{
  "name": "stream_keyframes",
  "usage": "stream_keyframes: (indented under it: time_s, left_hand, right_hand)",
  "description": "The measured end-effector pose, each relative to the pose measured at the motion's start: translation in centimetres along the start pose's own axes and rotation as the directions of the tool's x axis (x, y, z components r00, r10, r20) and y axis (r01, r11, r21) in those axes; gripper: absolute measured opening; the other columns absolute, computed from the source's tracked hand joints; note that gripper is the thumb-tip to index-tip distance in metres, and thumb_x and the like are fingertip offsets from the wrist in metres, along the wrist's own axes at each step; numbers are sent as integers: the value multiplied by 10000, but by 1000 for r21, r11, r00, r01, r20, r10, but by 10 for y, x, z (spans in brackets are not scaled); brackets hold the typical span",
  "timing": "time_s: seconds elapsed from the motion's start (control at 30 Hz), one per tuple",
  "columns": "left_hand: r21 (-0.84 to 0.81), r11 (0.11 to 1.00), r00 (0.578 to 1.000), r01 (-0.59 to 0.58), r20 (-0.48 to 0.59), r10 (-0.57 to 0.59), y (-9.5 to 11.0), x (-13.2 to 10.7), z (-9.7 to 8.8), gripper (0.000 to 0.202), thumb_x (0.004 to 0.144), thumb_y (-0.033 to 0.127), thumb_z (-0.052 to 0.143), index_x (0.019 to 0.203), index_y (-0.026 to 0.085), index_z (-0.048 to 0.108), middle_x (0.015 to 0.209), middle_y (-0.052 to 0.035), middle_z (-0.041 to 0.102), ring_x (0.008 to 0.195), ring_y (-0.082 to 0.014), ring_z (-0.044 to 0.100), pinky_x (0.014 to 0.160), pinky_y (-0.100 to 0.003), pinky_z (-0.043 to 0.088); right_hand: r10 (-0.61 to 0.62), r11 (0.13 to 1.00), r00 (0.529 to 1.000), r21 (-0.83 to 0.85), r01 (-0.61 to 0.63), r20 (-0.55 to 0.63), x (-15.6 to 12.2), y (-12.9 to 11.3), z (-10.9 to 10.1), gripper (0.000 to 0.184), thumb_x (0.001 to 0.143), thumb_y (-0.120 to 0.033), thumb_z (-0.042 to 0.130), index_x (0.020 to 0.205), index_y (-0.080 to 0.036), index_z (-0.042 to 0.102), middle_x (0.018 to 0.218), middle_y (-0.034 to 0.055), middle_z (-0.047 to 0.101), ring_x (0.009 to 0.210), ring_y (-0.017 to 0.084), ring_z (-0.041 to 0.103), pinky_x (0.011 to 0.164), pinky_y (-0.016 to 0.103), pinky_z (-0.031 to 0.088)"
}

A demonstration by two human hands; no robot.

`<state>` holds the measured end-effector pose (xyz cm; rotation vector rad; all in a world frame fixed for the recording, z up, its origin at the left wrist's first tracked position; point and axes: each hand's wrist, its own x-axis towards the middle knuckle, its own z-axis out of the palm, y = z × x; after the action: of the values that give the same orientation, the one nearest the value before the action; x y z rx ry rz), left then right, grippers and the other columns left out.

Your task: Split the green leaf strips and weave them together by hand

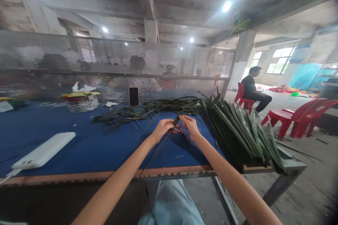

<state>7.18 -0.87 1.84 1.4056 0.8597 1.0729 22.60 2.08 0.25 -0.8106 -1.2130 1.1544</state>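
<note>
My left hand [163,127] and my right hand [190,126] meet above the blue table [87,147], both pinched on one long green leaf strip [160,146] that trails down toward the table's front edge. A thick pile of long green leaves [237,130] lies just right of my right hand, reaching the table's right corner. More loose leaves [148,110] are strewn across the table beyond my hands.
A white power bank [43,154] lies at front left. A phone [133,96] leans upright against the perforated metal screen [118,63] at the back. A woven basket [81,102] stands at back left. Red plastic chairs [295,116] and a seated person [253,89] are at right.
</note>
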Motion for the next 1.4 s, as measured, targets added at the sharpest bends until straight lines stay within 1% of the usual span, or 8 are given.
stream_keyframes:
  time_s: [0.17, 0.37, 0.57, 0.77, 0.93, 1.07, 1.3, 1.4]
  left_hand:
    - [-61, 998, 996, 7, -87, -12, 0, 1, 2, 253, 656, 110, 586, 906, 124, 620, 819, -84, 733, 672, -195, 702, 702, -304, 548]
    - [-101, 995, 979, 18, -200, -38, -1, 2, 3, 228, 656, 66, 587, 860, 146, 529, 720, -65, 715, 610, -194, 690, 698, -342, 555]
    - [-91, 996, 986, 5, -166, -20, -3, 3, 1, 227, 658, 125, 674, 848, 151, 553, 735, -58, 722, 625, -188, 690, 715, -338, 554]
    - [-183, 976, 988, 120, -76, -136, -6, 5, -10, 296, 759, 378, 666, 852, 98, 687, 790, -115, 735, 741, -221, 706, 729, -311, 554]
    - [-234, 958, 980, 166, -72, -187, -12, 8, -15, 204, 679, 244, 763, 821, 107, 710, 751, -91, 736, 737, -189, 700, 782, -294, 540]
    - [-274, 948, 983, 162, -37, -178, -17, 10, -18, 214, 610, 229, 808, 763, 113, 714, 745, -81, 734, 728, -172, 693, 782, -274, 529]
    - [-217, 962, 980, 168, -66, -186, -16, 12, -19, 206, 548, 209, 820, 687, 115, 700, 652, -46, 701, 584, -122, 639, 627, -218, 491]
    - [-186, 970, 979, 159, -94, -179, -14, 13, -18, 184, 548, 197, 816, 645, 109, 686, 634, -43, 691, 549, -105, 615, 586, -204, 477]
  right_hand:
    - [34, 997, 995, -71, -27, 97, -3, -1, 5, 356, 603, -481, 721, 548, -167, 563, 407, -70, 376, 410, 56, 286, 439, 240, 210]
    - [46, 997, 994, -71, -39, 102, -5, 0, 6, 338, 586, -448, 735, 692, -134, 670, 393, -84, 365, 404, 54, 273, 446, 241, 198]
    - [60, 995, 995, -81, -54, 80, -6, -1, 5, 330, 575, -454, 733, 639, -141, 654, 395, -78, 362, 405, 54, 265, 440, 242, 183]
    - [63, 995, 994, -78, -56, 94, -7, -4, 5, 345, 580, -470, 734, 624, -144, 631, 408, -81, 354, 406, 52, 258, 434, 243, 176]
    - [48, 996, 994, -84, -39, 102, -7, -4, 5, 361, 577, -480, 748, 615, -149, 610, 409, -82, 355, 406, 50, 267, 438, 245, 178]
    - [62, 996, 991, -67, -54, 120, -7, -4, 6, 362, 566, -473, 746, 643, -140, 627, 411, -81, 370, 411, 51, 264, 446, 245, 170]
    - [41, 996, 993, -85, -32, 113, -7, -3, 8, 337, 584, -458, 722, 665, -139, 650, 414, -72, 391, 416, 58, 273, 457, 247, 177]
    - [22, 996, 990, -85, -10, 139, -8, -4, 8, 342, 614, -485, 706, 612, -156, 615, 405, -65, 396, 406, 62, 283, 453, 247, 191]
